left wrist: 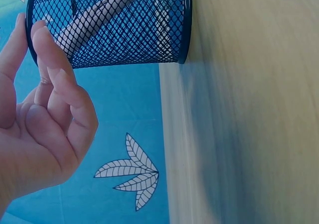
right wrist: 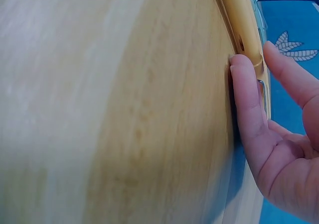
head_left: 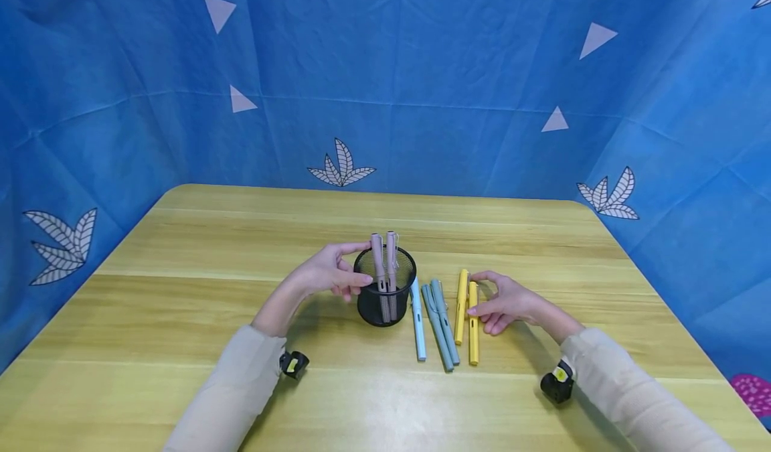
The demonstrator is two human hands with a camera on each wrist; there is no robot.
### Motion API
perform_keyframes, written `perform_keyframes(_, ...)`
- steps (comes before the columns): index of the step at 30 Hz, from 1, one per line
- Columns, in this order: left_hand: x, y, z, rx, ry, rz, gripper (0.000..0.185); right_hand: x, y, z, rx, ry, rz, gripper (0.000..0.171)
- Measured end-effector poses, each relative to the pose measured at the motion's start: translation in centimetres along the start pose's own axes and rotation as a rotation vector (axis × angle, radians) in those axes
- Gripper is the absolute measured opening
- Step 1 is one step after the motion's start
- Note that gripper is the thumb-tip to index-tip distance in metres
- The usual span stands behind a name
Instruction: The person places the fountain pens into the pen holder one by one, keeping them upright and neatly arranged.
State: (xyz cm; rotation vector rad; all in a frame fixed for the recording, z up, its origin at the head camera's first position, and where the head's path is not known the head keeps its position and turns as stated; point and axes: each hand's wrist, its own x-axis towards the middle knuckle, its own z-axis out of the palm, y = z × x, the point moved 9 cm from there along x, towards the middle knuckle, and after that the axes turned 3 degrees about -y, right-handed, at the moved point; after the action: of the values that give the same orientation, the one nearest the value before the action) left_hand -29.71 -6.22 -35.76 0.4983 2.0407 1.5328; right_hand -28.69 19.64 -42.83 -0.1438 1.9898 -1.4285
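A black mesh pen holder (head_left: 376, 308) stands upright with two mauve pens (head_left: 391, 264) leaning inside it. My left hand (head_left: 331, 271) holds its rim from the left, thumb in front and index finger toward the back; the left wrist view shows the fingertips at the rim. To the right lie two yellow pens, one farther left (head_left: 461, 308) and one nearer my right hand (head_left: 474, 338). The right hand (head_left: 508, 301) pinches this nearer yellow pen near its clip, thumb on one side and index finger on the other, while it lies along the table.
Between the holder and the yellow pens lie a light blue pen (head_left: 419, 331) and two grey-teal pens, one left (head_left: 436, 328) and one right (head_left: 446, 325), side by side. The wooden table (head_left: 181, 291) ends at a blue patterned cloth (head_left: 385, 50) behind.
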Motion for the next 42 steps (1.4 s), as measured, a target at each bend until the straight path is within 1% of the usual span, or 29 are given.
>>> perform_keyframes(6,-0.1,0.0,0.0,-0.013,0.000,-0.002,0.073,0.1,0.1,-0.2,-0.026,0.038,0.018,0.079)
perform_keyframes(13,-0.2,0.0,0.0,-0.022,0.000,-0.007,0.073,0.0,0.1,-0.1,0.000,0.053,0.040,0.073)
perform_keyframes(23,-0.2,-0.1,0.1,-0.037,0.006,-0.025,0.074,-0.1,0.0,-0.3,-0.018,0.098,0.054,0.069)
perform_keyframes(28,-0.2,-0.1,0.1,-0.030,0.001,-0.022,0.075,-0.1,-0.1,-0.2,-0.008,0.090,0.057,0.070)
perform_keyframes(32,-0.2,-0.2,0.1,-0.029,0.000,-0.019,0.074,-0.2,-0.3,-0.2,0.006,0.078,0.041,0.072)
perform_keyframes(42,-0.2,-0.3,0.0,-0.028,0.006,-0.026,0.074,-0.4,-1.4,0.1,0.122,0.027,-0.032,0.079)
